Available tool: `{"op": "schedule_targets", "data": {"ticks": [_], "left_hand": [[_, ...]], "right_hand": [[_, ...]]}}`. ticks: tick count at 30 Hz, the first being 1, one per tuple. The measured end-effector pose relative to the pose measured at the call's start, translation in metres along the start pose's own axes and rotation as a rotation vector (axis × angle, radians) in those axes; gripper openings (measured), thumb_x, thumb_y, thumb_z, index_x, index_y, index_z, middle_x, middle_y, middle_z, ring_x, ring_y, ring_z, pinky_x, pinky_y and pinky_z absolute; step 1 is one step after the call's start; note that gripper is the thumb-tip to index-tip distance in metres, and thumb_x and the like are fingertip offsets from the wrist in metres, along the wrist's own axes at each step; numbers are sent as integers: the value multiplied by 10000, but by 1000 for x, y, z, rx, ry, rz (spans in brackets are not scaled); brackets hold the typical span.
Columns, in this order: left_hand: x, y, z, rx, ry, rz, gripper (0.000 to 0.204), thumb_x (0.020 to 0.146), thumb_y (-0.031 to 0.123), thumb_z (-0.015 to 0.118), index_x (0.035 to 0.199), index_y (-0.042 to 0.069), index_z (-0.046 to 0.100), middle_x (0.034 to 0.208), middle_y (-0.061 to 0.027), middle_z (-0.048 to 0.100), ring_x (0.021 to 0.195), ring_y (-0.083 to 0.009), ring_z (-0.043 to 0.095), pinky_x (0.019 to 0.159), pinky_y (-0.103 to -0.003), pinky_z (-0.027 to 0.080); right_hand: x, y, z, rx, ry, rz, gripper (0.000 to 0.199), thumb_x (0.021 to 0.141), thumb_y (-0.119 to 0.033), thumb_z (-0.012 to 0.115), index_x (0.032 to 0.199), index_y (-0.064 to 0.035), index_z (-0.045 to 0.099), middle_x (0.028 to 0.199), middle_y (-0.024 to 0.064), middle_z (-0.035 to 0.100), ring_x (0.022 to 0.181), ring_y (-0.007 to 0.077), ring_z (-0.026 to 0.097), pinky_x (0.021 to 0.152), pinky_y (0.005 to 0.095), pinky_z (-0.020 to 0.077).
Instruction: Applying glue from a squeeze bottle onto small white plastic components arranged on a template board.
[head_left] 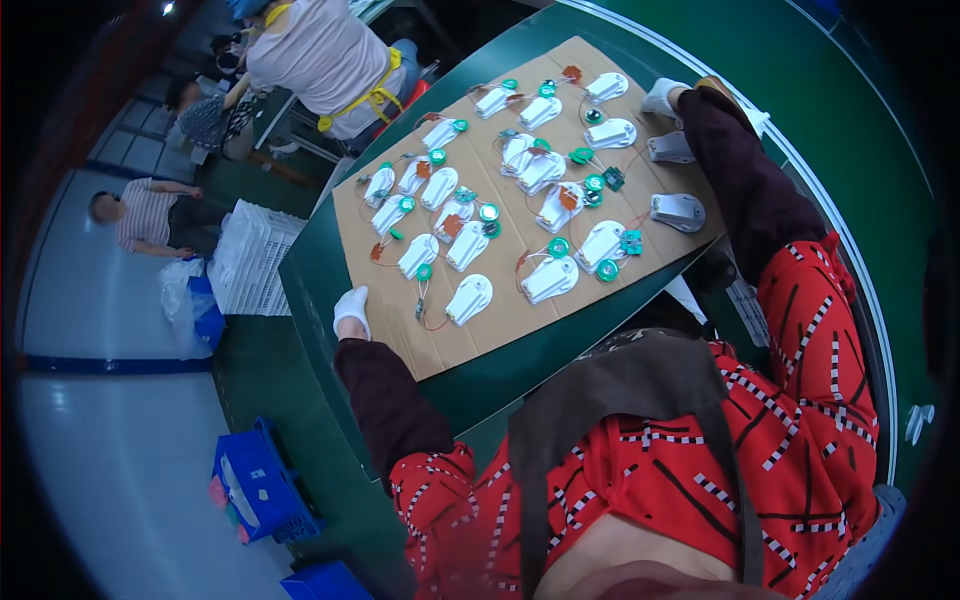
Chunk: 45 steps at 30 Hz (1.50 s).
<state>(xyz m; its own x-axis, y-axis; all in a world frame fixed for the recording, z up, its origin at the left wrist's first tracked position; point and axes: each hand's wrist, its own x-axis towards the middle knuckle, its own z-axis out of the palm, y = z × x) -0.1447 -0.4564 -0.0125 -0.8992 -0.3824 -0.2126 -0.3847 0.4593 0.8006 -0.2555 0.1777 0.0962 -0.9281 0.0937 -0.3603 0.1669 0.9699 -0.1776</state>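
Observation:
My left hand [352, 312], in a white glove, grips the left edge of a large brown cardboard sheet [395, 325]. At the sheet's far right edge, my right hand [660, 98], also gloved in white, holds on beside a white plastic housing [606, 87]. Several such housings lie in rough rows over the cardboard. Thin red wires join many of them to green round parts [558, 247] and small green circuit boards [631, 242]. Some carry orange-brown pieces [568, 199]. One housing [678, 211] rests near the right edge, below my right forearm. The fingertips of both hands are partly hidden.
The cardboard lies on a dark green table [310, 270]. Stacked white crates [255, 265] stand left of it, with a blue bin [255, 480] on the floor nearer me. A person in a pale top [325, 65] sits beyond the table; another [160, 215] is farther left.

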Motion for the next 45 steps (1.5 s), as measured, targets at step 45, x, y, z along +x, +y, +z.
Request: {"op": "schedule_targets", "data": {"ticks": [45], "left_hand": [[-61,48,-5,-303,-52,154,150,757,87,609,877,-2,597,847,-66,596,793,-181,545,756,-318,426]], "right_hand": [[-66,86,-21,129,267,-47,403,713,-328,618,1008,-53,623,1026,133,606,936,270,580,774,329,448]]}}
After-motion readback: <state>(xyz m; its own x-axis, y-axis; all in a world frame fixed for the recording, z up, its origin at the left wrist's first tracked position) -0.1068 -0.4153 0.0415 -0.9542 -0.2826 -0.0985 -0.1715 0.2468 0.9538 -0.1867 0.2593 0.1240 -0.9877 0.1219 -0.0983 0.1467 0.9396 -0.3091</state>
